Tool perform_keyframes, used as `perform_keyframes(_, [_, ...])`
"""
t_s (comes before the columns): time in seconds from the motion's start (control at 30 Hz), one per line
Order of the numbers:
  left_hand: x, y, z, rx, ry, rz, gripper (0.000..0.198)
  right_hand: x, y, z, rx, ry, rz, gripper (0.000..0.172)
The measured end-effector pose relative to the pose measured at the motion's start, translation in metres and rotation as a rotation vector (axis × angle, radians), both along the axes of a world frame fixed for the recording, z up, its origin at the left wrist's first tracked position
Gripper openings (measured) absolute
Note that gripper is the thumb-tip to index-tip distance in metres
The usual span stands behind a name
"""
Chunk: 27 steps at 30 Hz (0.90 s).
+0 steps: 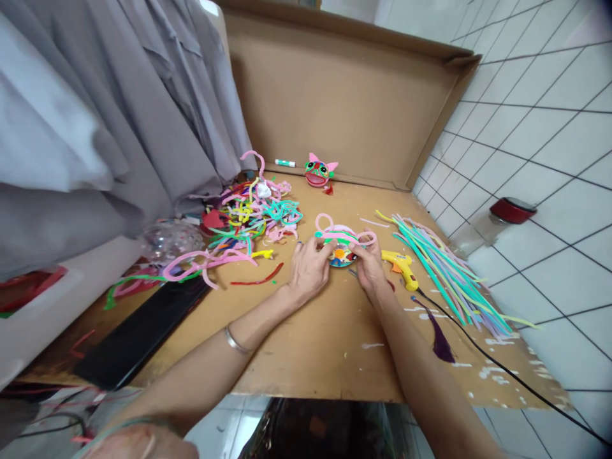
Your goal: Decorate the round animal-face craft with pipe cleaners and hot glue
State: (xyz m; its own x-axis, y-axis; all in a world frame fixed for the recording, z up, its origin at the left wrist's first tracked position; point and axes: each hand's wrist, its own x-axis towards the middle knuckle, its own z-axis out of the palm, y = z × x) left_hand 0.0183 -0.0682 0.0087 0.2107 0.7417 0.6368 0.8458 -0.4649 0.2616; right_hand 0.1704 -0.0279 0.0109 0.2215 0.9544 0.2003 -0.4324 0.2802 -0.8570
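Between my two hands, close above the table, is a round colourful craft piece [341, 245] with green and pink pipe cleaner along its top and a pink loop at each side. My left hand [310, 268] grips its left edge, the thumb on its front. From the right, my right hand [371, 266] pinches the other edge below the right loop. My fingers cover part of its front, where an orange flower shape shows. A yellow glue gun [401, 268] lies just right of my right hand, its cord running to the lower right.
A tangle of pipe cleaners [258, 213] is heaped at the left, near a black tray-like slab [148, 331]. Straight pipe cleaners [444, 274] and a purple tassel [438, 335] lie at the right. A finished-looking animal face [318, 172] and a marker [285, 163] rest by the cardboard wall [335, 95].
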Motion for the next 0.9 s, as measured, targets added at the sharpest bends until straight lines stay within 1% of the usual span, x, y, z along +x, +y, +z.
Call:
perform_keyframes(0.13, [0.001, -0.002, 0.002, -0.009, -0.014, -0.019, 0.048, 0.002, -0.001, 0.003, 0.012, 0.0, 0.018, 0.052])
perform_keyframes(0.37, [0.0, -0.003, 0.004, -0.025, -0.067, -0.03, 0.049, 0.005, -0.004, 0.011, 0.03, -0.047, 0.086, 0.041])
perform_keyframes(0.5, [-0.003, 0.0, 0.003, -0.035, -0.037, -0.02, 0.05, 0.007, -0.003, 0.011, -0.011, 0.003, 0.149, 0.034])
perform_keyframes(0.67, [-0.009, 0.006, 0.0, -0.035, 0.002, 0.008, 0.051, 0.008, -0.001, 0.009, -0.076, 0.086, 0.129, 0.045])
perform_keyframes(0.9, [-0.008, 0.005, 0.003, -0.051, -0.007, 0.031, 0.051, 0.003, -0.004, 0.008, -0.059, 0.043, 0.098, 0.051])
